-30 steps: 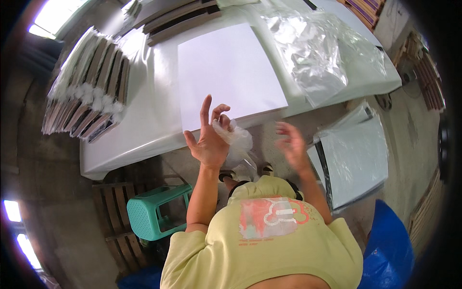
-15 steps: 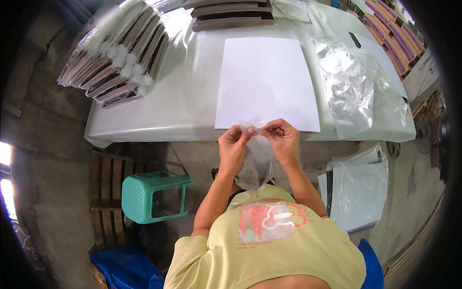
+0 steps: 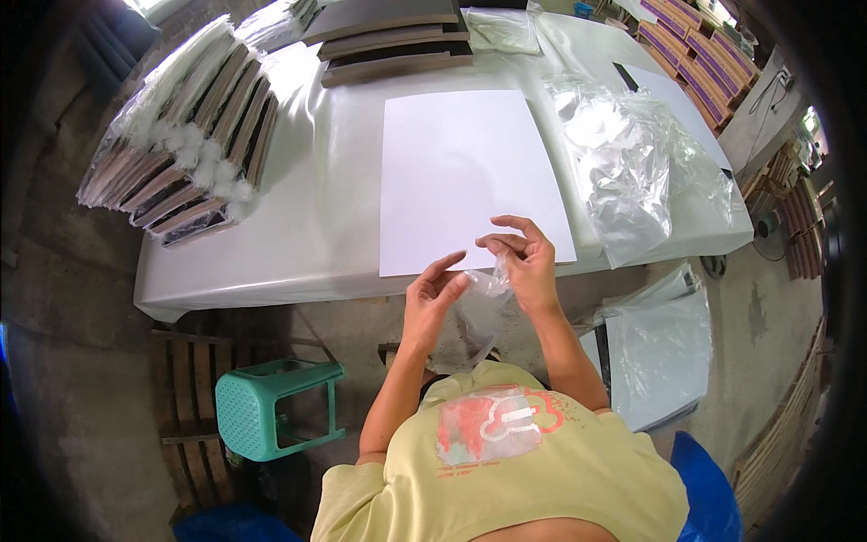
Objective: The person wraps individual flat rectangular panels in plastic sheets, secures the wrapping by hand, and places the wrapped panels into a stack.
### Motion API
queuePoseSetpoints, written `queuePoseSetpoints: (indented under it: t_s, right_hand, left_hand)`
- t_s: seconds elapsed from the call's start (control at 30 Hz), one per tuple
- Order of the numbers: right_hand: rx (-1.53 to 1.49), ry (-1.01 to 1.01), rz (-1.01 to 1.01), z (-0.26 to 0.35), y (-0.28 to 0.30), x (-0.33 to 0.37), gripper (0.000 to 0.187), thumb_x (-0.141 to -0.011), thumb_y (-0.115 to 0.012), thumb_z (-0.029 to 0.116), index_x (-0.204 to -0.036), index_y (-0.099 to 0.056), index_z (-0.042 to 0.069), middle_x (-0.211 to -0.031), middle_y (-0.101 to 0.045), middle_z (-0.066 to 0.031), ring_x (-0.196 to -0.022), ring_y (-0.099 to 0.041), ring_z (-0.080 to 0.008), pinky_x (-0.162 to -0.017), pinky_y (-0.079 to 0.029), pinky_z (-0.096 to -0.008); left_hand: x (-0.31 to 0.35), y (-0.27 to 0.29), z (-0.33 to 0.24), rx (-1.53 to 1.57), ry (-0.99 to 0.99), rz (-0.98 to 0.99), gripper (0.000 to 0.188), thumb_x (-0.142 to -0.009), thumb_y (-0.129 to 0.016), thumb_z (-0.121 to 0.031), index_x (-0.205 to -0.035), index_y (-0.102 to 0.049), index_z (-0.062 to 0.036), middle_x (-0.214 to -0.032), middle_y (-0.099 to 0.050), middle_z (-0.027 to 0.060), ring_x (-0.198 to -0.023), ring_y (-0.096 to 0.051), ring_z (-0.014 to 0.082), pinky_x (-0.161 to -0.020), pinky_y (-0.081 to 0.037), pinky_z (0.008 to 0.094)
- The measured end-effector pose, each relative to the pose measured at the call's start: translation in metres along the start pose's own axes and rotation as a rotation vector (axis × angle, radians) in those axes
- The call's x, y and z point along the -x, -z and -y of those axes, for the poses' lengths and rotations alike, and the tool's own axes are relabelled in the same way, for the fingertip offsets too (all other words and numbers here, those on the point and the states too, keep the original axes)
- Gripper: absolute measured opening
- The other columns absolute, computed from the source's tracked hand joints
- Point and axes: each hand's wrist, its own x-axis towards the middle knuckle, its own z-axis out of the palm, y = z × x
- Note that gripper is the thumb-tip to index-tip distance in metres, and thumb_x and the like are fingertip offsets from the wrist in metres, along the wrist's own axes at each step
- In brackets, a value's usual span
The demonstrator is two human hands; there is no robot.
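The person in the yellow shirt (image 3: 506,461) stands at the table, working a thin scrap of clear plastic (image 3: 490,285) between both hands, just off the near edge. The right hand (image 3: 526,266) pinches the upper end of the scrap, its fingers bent over so that I can't see exactly where they press. The left hand (image 3: 433,303) is half curled with a gap between thumb and forefinger; the plastic comes up against its thumb, but whether it really grips I can't tell. The scrap hangs down toward the shirt, and it is so see-through that its lower end is hard to trace against the floor.

Beyond the hands a white sheet (image 3: 474,181) lies flat on the covered table (image 3: 334,235), a bit of its near edge hidden by the right fingers. To its right is crumpled clear plastic (image 3: 623,163), too shiny to make out its folds. To the left leans a row of wrapped boards (image 3: 199,135); behind the sheet, dark boards (image 3: 393,54) are piled.

Down on the floor, the person's right arm covers part of some wrapped sheets (image 3: 659,352). A green stool (image 3: 248,415) stands on the left, and something blue (image 3: 709,492) is cut off by the shirt.
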Motion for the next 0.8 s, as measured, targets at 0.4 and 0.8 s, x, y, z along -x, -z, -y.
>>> queuePoseSetpoints:
  t_s: [0.4,0.8]
  right_hand:
    - [0.005,0.002,0.154,0.008,0.005,0.002,0.039,-0.073,-0.066,0.005,-0.107,-0.048,0.003,-0.08,-0.059,-0.0034,-0.051,-0.04,-0.0017,-0.048,-0.036,-0.0192]
    - [0.575,0.189,-0.016,-0.005,-0.001,0.01,0.008,-0.079,-0.058,0.008,-0.084,-0.056,0.002,-0.07,-0.06,-0.008,-0.064,-0.058,-0.017,-0.059,-0.045,-0.024]
  left_hand:
    - [-0.008,-0.021,-0.002,0.168,-0.144,-0.188,0.021,-0.074,-0.066,-0.006,-0.092,-0.059,0.0019,-0.074,-0.06,0.0027,-0.066,-0.053,0.0073,-0.061,-0.042,0.0205]
    - [-0.014,-0.016,0.008,-0.107,-0.251,-0.19,0.015,-0.07,-0.07,-0.011,-0.077,-0.059,-0.0035,-0.065,-0.04,-0.0042,-0.06,-0.035,0.0052,-0.053,-0.03,0.0199]
